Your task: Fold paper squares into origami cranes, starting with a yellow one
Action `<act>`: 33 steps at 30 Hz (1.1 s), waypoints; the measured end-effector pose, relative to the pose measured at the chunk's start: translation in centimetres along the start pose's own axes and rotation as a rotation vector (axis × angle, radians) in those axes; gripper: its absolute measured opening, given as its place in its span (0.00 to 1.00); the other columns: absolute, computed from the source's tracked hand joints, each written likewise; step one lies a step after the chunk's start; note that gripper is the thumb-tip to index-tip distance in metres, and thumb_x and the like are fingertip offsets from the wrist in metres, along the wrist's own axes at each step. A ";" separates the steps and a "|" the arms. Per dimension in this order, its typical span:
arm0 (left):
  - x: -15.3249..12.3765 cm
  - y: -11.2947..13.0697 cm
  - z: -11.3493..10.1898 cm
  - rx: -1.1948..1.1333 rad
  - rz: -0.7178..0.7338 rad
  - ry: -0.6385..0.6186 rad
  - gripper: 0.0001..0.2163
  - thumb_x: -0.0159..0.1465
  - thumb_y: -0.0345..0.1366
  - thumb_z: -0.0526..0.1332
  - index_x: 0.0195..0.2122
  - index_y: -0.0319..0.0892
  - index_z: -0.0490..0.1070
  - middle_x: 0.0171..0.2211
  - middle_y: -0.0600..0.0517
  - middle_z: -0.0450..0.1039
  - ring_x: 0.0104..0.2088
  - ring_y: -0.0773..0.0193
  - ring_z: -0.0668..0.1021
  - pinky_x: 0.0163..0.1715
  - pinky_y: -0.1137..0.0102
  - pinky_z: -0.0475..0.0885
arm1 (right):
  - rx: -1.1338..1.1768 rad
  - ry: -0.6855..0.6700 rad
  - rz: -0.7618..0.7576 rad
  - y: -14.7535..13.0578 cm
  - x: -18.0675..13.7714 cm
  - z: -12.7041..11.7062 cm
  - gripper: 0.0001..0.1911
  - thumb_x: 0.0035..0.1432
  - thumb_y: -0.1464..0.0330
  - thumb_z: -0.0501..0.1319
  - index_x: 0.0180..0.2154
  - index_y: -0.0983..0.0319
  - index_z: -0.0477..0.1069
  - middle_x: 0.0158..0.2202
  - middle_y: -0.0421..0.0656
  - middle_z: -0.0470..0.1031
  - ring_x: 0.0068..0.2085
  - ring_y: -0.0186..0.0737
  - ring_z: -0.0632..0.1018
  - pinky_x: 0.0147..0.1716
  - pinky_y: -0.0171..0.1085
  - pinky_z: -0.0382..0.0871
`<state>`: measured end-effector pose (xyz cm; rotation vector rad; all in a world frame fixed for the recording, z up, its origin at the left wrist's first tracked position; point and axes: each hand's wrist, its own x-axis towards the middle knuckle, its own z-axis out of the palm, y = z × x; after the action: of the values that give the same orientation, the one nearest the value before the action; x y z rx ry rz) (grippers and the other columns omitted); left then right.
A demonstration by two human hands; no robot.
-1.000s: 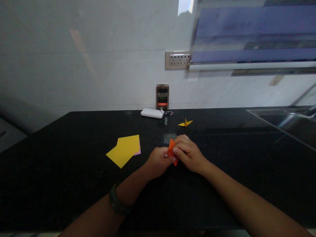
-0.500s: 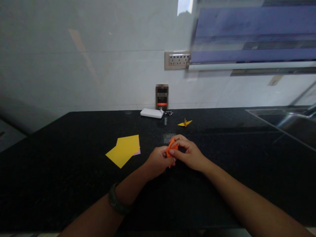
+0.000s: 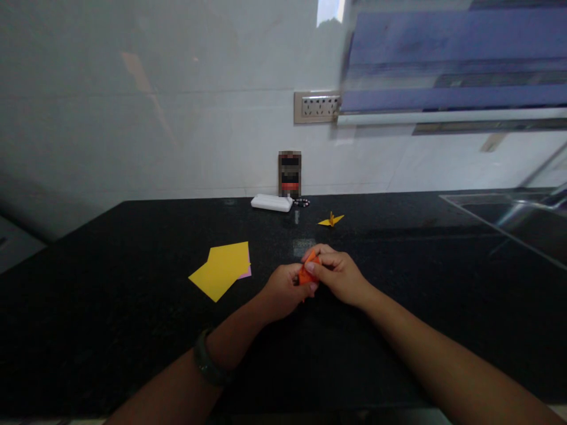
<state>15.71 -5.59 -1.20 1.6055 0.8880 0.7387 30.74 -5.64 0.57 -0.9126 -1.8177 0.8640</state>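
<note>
A small piece of folded orange paper (image 3: 308,275) is pinched between both hands just above the dark countertop (image 3: 283,366). My left hand (image 3: 286,290) grips its lower left side, thumb pointing right. On the upper right side, my right hand (image 3: 340,276) presses the paper with its thumb and curled fingers. Much of the paper is hidden behind the fingers, so its exact folded shape does not show. Beyond the hands stands a yellow origami crane (image 3: 331,220). Yellow paper sheets (image 3: 224,268) lie to the left, with a pink edge peeking out beneath them.
A white oblong case (image 3: 271,203) with a beaded strap (image 3: 302,202) lies by the wall. Behind it, a blurred-out phone-like object (image 3: 290,173) leans upright. A sink (image 3: 509,218) is set into the counter at the right. A wall socket (image 3: 318,107) sits above.
My right thumb has shifted slightly up and right over the orange paper, and the paper's upper part looks more covered by the fingers. The left hand has barely moved.
</note>
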 end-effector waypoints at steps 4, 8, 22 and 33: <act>0.0 0.2 0.0 0.000 -0.004 -0.031 0.07 0.52 0.35 0.59 0.21 0.37 0.66 0.18 0.56 0.64 0.19 0.72 0.66 0.21 0.75 0.59 | 0.028 -0.006 0.060 -0.1 0.0 0.1 0.17 0.55 0.66 0.53 0.18 0.64 0.70 0.27 0.43 0.69 0.32 0.36 0.71 0.35 0.36 0.63; -0.2 0.7 0.2 -0.017 -0.044 -0.060 0.07 0.51 0.35 0.59 0.20 0.37 0.66 0.17 0.56 0.64 0.19 0.72 0.66 0.20 0.75 0.58 | 0.135 0.010 0.216 0.0 0.0 0.1 0.19 0.57 0.63 0.49 0.22 0.64 0.70 0.25 0.42 0.68 0.28 0.34 0.70 0.31 0.34 0.63; -0.2 0.7 0.1 -0.042 -0.057 0.132 0.16 0.57 0.46 0.53 0.27 0.37 0.68 0.22 0.52 0.70 0.21 0.69 0.69 0.21 0.75 0.61 | 0.082 0.112 0.080 1.1 0.3 -0.4 0.09 0.51 0.65 0.58 0.23 0.63 0.68 0.29 0.41 0.68 0.32 0.34 0.70 0.36 0.36 0.63; -0.3 1.0 -0.2 0.196 0.058 0.124 0.14 0.58 0.42 0.51 0.22 0.39 0.65 0.17 0.57 0.63 0.19 0.71 0.65 0.19 0.76 0.57 | 0.283 0.120 0.314 0.7 0.1 0.2 0.12 0.47 0.62 0.61 0.22 0.64 0.65 0.20 0.36 0.64 0.21 0.28 0.64 0.21 0.30 0.57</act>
<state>15.53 -5.89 -0.19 1.7795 1.0330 0.8194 30.69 -5.21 -0.07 -1.0545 -1.4255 1.2009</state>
